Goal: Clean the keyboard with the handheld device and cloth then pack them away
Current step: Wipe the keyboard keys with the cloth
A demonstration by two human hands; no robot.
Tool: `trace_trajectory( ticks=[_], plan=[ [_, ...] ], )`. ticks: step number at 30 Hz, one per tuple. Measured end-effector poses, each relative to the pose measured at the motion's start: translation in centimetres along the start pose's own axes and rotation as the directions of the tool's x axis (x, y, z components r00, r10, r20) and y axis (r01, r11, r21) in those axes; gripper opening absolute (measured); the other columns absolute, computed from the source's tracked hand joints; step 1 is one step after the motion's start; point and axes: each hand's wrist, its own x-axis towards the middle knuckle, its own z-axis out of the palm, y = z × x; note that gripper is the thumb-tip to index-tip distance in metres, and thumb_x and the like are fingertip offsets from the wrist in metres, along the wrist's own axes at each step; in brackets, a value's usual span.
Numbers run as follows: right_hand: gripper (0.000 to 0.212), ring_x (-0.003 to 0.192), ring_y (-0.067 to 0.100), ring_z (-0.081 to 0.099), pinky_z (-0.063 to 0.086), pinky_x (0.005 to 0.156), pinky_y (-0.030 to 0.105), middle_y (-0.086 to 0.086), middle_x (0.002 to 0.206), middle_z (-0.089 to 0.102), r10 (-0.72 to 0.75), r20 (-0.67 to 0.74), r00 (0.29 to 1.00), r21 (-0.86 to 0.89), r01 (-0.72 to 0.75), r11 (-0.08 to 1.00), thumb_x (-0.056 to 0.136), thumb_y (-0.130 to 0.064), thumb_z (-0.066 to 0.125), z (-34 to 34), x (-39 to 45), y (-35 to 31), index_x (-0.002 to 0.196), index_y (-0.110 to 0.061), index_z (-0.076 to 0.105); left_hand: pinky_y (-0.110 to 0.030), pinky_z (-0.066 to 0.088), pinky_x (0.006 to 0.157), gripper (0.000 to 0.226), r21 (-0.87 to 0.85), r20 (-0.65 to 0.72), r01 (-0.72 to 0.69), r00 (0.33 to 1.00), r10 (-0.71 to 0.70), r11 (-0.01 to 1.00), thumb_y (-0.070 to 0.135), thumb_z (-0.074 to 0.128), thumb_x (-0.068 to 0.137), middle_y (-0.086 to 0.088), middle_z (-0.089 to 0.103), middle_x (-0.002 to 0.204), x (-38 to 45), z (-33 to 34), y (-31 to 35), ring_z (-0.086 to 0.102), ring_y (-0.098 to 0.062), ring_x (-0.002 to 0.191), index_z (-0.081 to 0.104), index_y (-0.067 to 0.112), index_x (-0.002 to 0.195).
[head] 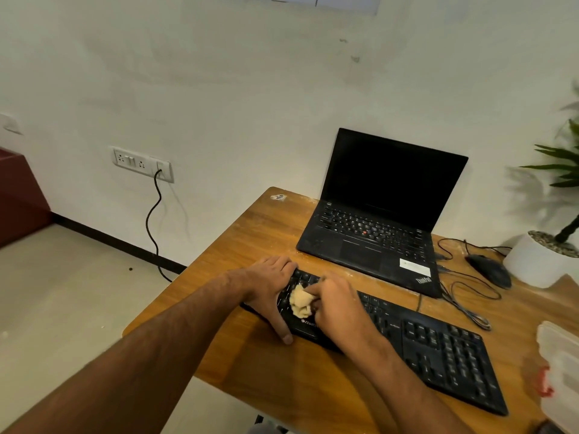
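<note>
A black keyboard [438,352] lies slanted across the wooden desk [260,233]. My left hand [266,286] rests flat over its left end, thumb down on the front edge, steadying it. A crumpled beige cloth [300,303] sits on the keys near the left end, pinched in the fingers of my right hand [336,303] and pressed onto the keys. No handheld device shows in view.
An open black laptop [376,220] stands behind the keyboard. A black mouse [488,269] with loose cables lies to its right, next to a white plant pot [532,261]. A clear plastic container [560,371] sits at the desk's right edge. A wall socket [141,162] holds a cord.
</note>
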Motion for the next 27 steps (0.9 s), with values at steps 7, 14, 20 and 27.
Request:
trace_trajectory(
  ticks=[7,14,20,27],
  plan=[
    [0.036,0.104,0.005,0.043,0.042,0.096,0.020,-0.006,0.117,0.056,0.075,-0.061,0.995,0.027,-0.074,0.997,0.094,-0.019,0.068,-0.1,-0.7,1.6,0.129,-0.024,0.068,-0.049,0.022,0.127,0.151,-0.037,-0.002,0.001,1.000,-0.001,0.999,0.086,0.081,0.051,-0.003,0.020,0.163,0.4,0.3,0.1,0.021,-0.026,0.151,0.005,0.019,0.164],
    [0.030,0.102,0.018,0.049,0.046,0.087,0.031,-0.003,0.095,0.046,0.004,-0.098,0.995,0.059,0.002,0.998,0.090,-0.006,0.063,1.4,1.8,-1.9,0.111,-0.024,0.076,-0.044,0.021,0.127,0.143,0.009,-0.037,-0.019,0.999,0.019,1.000,0.084,0.081,0.056,-0.002,0.027,0.156,-0.1,-0.1,0.6,0.026,-0.024,0.145,0.013,0.015,0.162],
    [0.033,0.112,0.013,0.056,0.051,0.096,0.026,-0.004,0.111,0.061,0.060,-0.066,0.996,0.014,-0.059,0.998,0.090,-0.009,0.070,0.2,-0.1,2.1,0.120,-0.023,0.073,-0.049,0.025,0.126,0.151,-0.059,-0.003,0.012,1.000,-0.012,0.998,0.085,0.083,0.049,-0.001,0.022,0.161,0.3,0.2,0.2,0.023,-0.025,0.148,0.006,0.022,0.163],
    [0.032,0.117,0.012,0.051,0.047,0.104,0.029,-0.004,0.118,0.060,0.099,-0.125,0.987,0.033,-0.096,0.995,0.091,-0.016,0.070,0.8,0.1,1.6,0.123,-0.021,0.071,-0.049,0.024,0.126,0.152,-0.049,0.003,0.005,1.000,-0.005,0.999,0.086,0.082,0.048,-0.002,0.021,0.160,0.5,0.3,0.2,0.022,-0.025,0.148,0.007,0.021,0.162]
  ],
)
